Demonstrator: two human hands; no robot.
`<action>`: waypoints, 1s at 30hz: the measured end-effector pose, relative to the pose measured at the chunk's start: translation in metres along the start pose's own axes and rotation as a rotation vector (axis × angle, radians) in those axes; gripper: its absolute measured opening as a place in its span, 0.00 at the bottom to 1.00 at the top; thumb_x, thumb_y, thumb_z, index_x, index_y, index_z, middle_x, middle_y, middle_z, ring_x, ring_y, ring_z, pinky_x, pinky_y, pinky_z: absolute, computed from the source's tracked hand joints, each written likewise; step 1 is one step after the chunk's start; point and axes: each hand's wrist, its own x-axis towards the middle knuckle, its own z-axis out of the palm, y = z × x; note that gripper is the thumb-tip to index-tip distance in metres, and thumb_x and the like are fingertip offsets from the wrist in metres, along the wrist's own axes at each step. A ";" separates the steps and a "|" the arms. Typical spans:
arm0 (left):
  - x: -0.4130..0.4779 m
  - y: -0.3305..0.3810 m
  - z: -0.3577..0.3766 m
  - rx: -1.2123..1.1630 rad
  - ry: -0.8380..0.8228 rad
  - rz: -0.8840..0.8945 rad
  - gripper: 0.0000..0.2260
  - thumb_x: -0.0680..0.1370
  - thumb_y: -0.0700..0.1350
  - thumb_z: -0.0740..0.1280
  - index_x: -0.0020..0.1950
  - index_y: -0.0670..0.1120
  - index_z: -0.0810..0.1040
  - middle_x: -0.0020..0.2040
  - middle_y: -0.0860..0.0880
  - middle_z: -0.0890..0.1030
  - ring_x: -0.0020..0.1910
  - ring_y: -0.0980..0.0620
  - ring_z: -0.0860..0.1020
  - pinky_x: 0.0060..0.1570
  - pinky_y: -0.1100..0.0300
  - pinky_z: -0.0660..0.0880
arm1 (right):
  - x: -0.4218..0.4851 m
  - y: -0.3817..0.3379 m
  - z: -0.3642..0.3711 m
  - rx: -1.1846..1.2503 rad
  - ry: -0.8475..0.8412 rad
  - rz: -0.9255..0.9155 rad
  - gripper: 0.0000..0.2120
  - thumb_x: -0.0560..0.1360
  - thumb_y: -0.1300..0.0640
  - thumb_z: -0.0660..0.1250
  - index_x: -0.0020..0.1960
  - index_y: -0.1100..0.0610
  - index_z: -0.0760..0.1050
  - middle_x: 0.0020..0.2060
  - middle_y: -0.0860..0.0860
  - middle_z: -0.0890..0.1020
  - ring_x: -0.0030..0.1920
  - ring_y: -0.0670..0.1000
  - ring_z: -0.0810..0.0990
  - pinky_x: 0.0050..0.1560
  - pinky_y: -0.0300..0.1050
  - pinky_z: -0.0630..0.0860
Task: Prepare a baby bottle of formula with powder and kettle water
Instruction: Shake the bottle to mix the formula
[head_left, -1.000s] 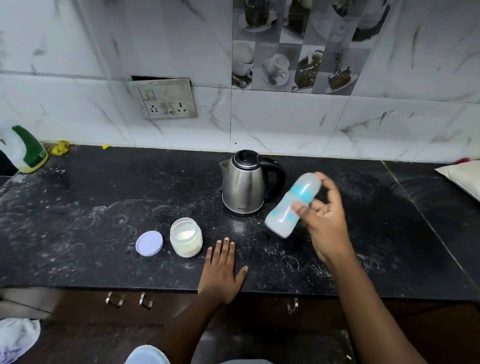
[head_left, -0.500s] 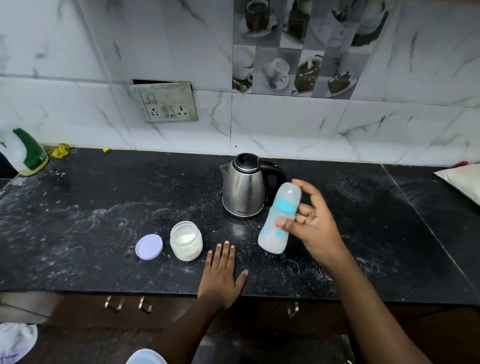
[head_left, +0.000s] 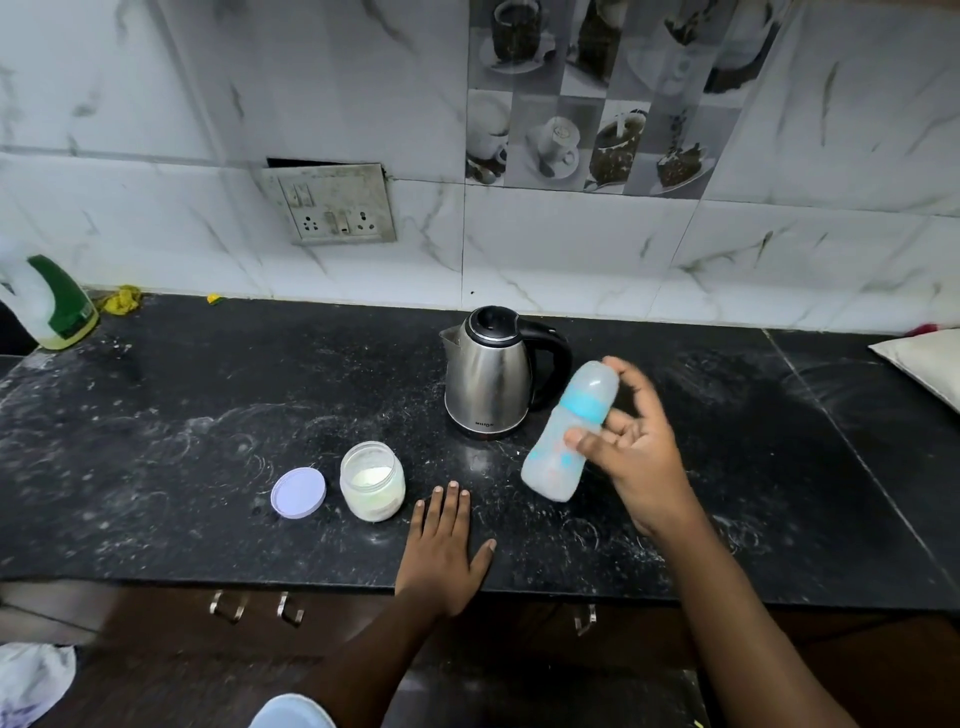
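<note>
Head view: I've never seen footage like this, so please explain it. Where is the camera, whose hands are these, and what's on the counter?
No machine here: a person wears a wide-angle camera on the head, looking down at their own hands. The right hand holds a capped bottle, tilted, beside the kettle. The left hand rests flat near the black counter's front edge. Also on the counter: an open jar of white powder, its lid lying to its left.
</note>
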 end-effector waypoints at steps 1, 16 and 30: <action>0.000 0.000 0.000 -0.001 0.000 -0.003 0.41 0.82 0.70 0.38 0.88 0.45 0.43 0.88 0.45 0.42 0.87 0.46 0.38 0.83 0.46 0.34 | -0.002 0.001 0.001 -0.004 -0.019 0.019 0.39 0.68 0.63 0.82 0.73 0.41 0.72 0.58 0.60 0.86 0.58 0.60 0.87 0.53 0.53 0.85; 0.000 0.000 -0.001 -0.014 0.001 0.000 0.41 0.82 0.69 0.39 0.88 0.45 0.44 0.89 0.45 0.43 0.87 0.46 0.39 0.85 0.45 0.36 | -0.006 0.007 -0.001 0.046 0.016 0.060 0.36 0.70 0.60 0.82 0.71 0.40 0.72 0.56 0.63 0.86 0.56 0.60 0.87 0.53 0.57 0.85; 0.000 0.002 -0.002 0.000 0.002 -0.004 0.42 0.81 0.70 0.37 0.88 0.45 0.43 0.88 0.46 0.42 0.87 0.46 0.39 0.84 0.47 0.33 | -0.006 0.005 -0.005 0.057 0.046 0.036 0.37 0.71 0.64 0.80 0.73 0.43 0.71 0.57 0.63 0.86 0.56 0.60 0.86 0.57 0.59 0.84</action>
